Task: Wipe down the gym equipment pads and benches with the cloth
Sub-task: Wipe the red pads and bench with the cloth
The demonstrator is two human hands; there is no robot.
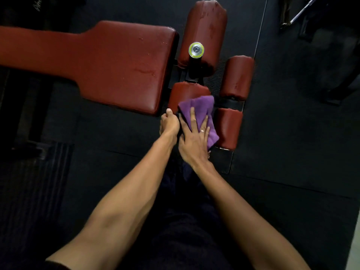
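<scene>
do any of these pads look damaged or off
The bench pad has a scuffed streak and small pits near its wide end, and the top roller pad shows dark blotchy patches. Both look like worn or marked upholstery; whether it is torn or just wet is unclear. Nothing looks spilled or askew.

Seemingly four roller pads (237,76), one bench (116,63), one cloth (200,108)
</scene>
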